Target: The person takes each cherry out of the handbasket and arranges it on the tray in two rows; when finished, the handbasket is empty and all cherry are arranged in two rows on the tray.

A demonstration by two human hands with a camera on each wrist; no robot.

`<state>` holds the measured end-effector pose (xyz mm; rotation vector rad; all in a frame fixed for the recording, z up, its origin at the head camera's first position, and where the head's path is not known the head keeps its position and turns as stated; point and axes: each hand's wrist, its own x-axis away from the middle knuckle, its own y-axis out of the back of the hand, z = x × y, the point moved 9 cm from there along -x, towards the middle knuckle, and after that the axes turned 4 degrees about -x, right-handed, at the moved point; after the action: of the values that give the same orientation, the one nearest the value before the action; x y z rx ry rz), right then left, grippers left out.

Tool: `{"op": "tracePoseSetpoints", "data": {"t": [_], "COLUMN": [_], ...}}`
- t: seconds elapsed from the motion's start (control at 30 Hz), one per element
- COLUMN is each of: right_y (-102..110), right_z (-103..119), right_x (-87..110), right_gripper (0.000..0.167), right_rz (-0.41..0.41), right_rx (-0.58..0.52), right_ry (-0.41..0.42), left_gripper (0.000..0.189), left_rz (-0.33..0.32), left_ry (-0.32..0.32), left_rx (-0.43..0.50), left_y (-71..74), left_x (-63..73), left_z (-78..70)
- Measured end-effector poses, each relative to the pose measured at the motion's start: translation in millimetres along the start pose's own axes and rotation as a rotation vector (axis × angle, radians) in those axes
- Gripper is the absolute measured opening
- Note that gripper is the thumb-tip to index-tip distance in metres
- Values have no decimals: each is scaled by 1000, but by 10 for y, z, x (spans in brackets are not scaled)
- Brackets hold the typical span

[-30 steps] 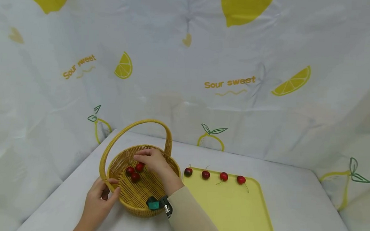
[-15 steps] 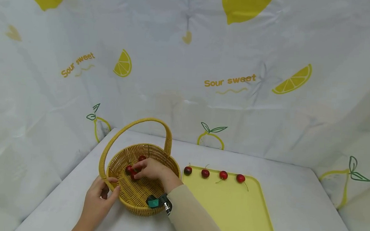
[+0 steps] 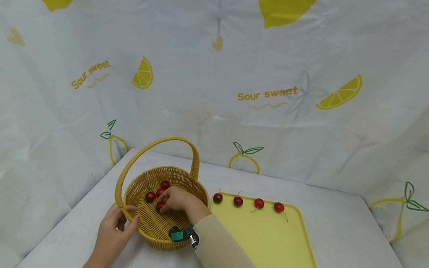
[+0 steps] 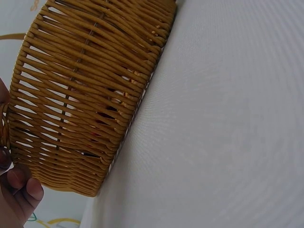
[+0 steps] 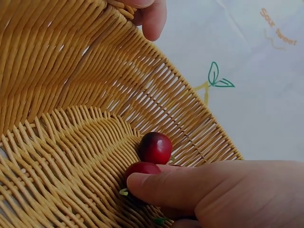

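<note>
While the left hand [image 3: 112,233] grips the wicker basket [image 3: 153,224] at the handle's base, probably to steady it, the right hand [image 3: 179,199] pinches a dark-red cherry [image 5: 143,168] inside. Three other cherries [image 3: 150,196] lie close by. Rightward, four stemmed cherries [image 3: 238,201] line the yellow tray's [image 3: 270,242] far edge, apparently spaced to stay separate. Behind, the lemon-print curtain [image 3: 195,84] twice reads "Sour sweet".

1 basket [image 3: 163,244] | 1 tray [image 3: 271,238] | 8 cherries [image 3: 278,207] visible | 2 hands [image 3: 112,230]
</note>
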<state>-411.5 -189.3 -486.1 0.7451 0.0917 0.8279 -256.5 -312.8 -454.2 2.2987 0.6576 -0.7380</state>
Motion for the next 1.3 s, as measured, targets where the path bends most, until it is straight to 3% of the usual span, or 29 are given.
{"op": "tracePoseSetpoints", "data": {"t": [0.17, 0.37, 0.57, 0.83, 1.03, 1.3], "right_y": [37, 98, 246, 430, 578, 730], "right_z": [-12, 56, 254, 377, 317, 102], "right_x": [46, 135, 369, 753, 1065, 1381], "right_gripper": [23, 20, 22, 24, 27, 29], "right_rz": [-9, -40, -104, -162, -205, -270], "right_rx": [-3, -114, -181, -268, -366, -414], "right_ry": [2, 43, 94, 182, 228, 206], "left_gripper": [36, 35, 32, 29, 30, 28], "left_rz": [10, 14, 14, 23, 28, 17], "left_ry": [11, 6, -7, 31, 39, 55], "left_rx": [4, 2, -11, -41, -36, -42], "left_y": [-31, -41, -44, -25, -25, -2], "left_x": [-4, 10, 23, 2, 9, 26], "left_z": [1, 0, 9, 39, 58, 54]}}
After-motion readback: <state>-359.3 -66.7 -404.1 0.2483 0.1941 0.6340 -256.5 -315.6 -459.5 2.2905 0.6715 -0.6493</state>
